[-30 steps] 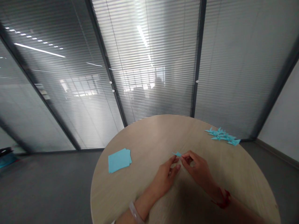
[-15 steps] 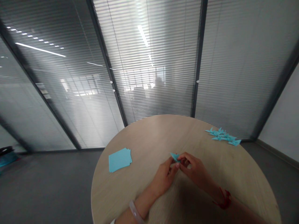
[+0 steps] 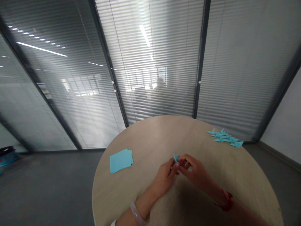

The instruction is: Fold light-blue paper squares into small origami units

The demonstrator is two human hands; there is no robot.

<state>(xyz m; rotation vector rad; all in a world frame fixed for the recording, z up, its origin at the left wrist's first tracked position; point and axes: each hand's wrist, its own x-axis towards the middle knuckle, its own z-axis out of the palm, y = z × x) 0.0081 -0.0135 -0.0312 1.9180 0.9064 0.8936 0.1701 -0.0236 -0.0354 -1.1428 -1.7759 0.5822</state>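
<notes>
A small folded piece of blue paper is pinched between my two hands above the middle of the round table. My left hand grips it from the left, thumb and fingers closed on its lower part. From the right, my right hand holds its other side with thumb and fingertips. Only a pointed tip of the paper shows; the fingers hide the rest. A stack of blue paper sheets lies left of my hands. Several folded blue paper cranes lie in a cluster at the table's right back edge.
The round wooden table stands close to a glass partition with blinds. Grey floor shows on both sides. A dark and blue object sits on the floor at the far left.
The folded paper has turned in my fingers, and less of it shows now. Both hands have stayed nearly in place, with fingertips shifted slightly.
</notes>
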